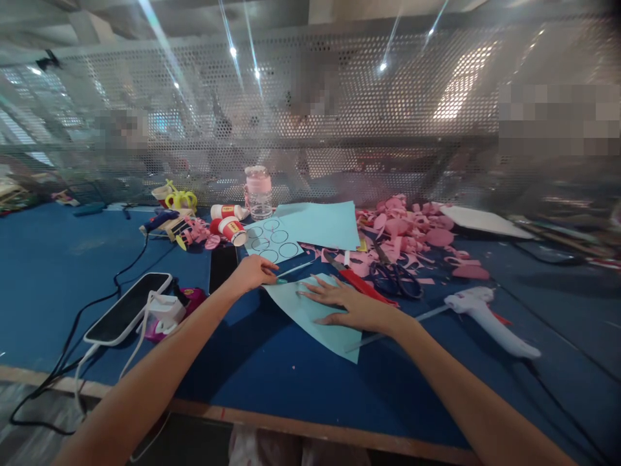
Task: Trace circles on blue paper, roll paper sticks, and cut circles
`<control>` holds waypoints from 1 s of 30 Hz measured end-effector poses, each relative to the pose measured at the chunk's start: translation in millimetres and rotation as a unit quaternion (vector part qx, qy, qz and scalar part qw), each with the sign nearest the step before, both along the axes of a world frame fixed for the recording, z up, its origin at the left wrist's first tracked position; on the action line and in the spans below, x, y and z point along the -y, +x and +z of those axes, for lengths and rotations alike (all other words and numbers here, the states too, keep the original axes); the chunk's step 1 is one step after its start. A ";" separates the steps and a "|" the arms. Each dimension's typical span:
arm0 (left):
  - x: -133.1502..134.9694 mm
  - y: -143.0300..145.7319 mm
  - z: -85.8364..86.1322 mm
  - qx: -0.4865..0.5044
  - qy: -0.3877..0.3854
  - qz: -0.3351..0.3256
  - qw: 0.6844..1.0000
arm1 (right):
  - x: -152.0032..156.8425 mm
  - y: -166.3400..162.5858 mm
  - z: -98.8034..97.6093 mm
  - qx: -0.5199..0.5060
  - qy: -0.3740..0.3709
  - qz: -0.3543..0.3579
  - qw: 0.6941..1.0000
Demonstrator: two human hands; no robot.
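A light blue sheet (310, 317) lies slanted in front of me, its near edge curving slightly. My left hand (255, 273) is closed at the sheet's upper left corner, with the fingertips partly hidden. By those fingertips is a small teal piece (282, 281), beside a thin pale stick (295, 268). Flat on the sheet rests my right hand (347, 304), fingers spread. Behind the hands, a sheet with drawn circles (272, 241) adjoins a larger light blue sheet (323, 223). Red-handled scissors (363, 285) lie just beyond my right hand.
A white glue gun (490, 317) and dark-handled scissors (396, 279) lie right, near pink scraps (407, 226). A bottle (259, 193) stands by a perforated screen (388, 129). Left are a phone (129, 307), a white charger (166, 312), cables and paper cups (233, 230).
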State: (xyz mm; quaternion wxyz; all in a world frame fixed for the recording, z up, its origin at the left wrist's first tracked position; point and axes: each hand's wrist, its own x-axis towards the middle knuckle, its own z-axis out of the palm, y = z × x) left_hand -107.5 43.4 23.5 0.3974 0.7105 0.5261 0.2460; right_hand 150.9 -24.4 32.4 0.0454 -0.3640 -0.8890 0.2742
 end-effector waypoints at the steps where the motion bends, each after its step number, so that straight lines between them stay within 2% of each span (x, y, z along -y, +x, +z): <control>1: 1.2 0.0 1.1 0.000 -0.006 0.003 1.000 | 0.5 -0.5 1.1 0.003 -0.001 0.000 1.000; 6: 7.5 3.8 8.3 -0.004 -0.022 0.028 0.999 | 2.1 -1.8 4.9 0.011 -0.009 -0.002 1.000; 13: 9.4 4.2 18.0 -0.069 0.044 0.037 0.996 | 0.7 0.2 3.3 -0.008 -0.020 0.005 1.000; 21: 4.7 6.0 15.6 -0.039 0.139 0.155 0.977 | 0.9 1.2 5.6 -0.003 -0.029 0.005 1.000; 24: 3.5 7.9 14.9 0.067 0.133 0.178 0.973 | 2.0 2.5 6.3 -0.010 -0.034 0.005 0.999; 26: 4.1 13.0 13.4 0.196 0.079 0.165 0.963 | 2.8 3.0 5.3 -0.025 -0.031 -0.003 0.999; 28: 7.0 21.7 10.7 0.327 -0.005 0.144 0.934 | 3.0 2.4 3.0 -0.058 -0.008 -0.041 0.997; 30: 12.6 32.7 7.3 0.421 -0.087 0.128 0.894 | 2.0 -0.1 -0.3 -0.122 0.027 -0.120 0.985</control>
